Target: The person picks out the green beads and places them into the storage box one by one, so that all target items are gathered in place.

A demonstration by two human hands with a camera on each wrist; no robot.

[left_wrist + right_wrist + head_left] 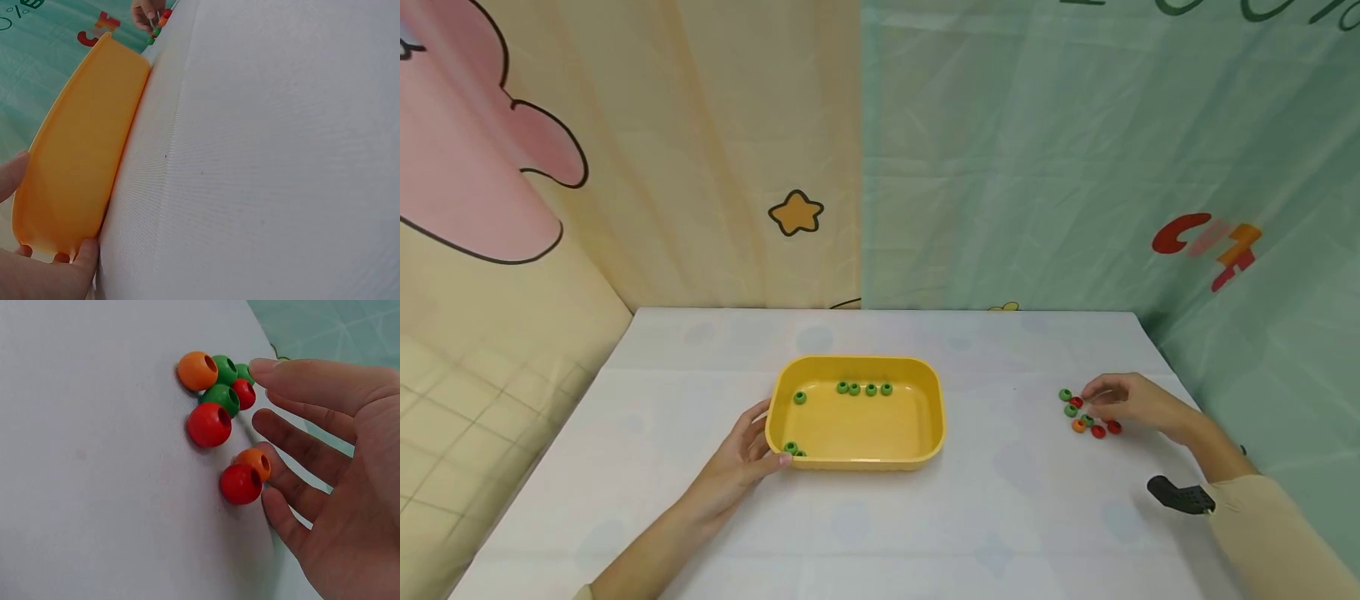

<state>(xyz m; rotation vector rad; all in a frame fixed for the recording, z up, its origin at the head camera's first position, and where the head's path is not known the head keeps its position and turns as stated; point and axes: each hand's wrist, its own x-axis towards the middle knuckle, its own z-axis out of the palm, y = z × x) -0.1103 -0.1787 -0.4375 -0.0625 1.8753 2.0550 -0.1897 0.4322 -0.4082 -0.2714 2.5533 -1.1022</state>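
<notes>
A yellow rectangular tray sits on the table with several green beads inside, some along the far wall and others at the left. My left hand holds its left end, thumb at the rim and fingers against the outer wall. Over to the right, my right hand hovers beside a loose cluster of beads, fingers spread and slightly bent. In the right wrist view the cluster has red beads, orange beads and green beads, each with a hole. The thumb tip overlaps a far green bead there.
A white cloth with faint patterns covers the table. Printed curtains hang behind the table and along its sides. A black strap end sticks out by the right sleeve.
</notes>
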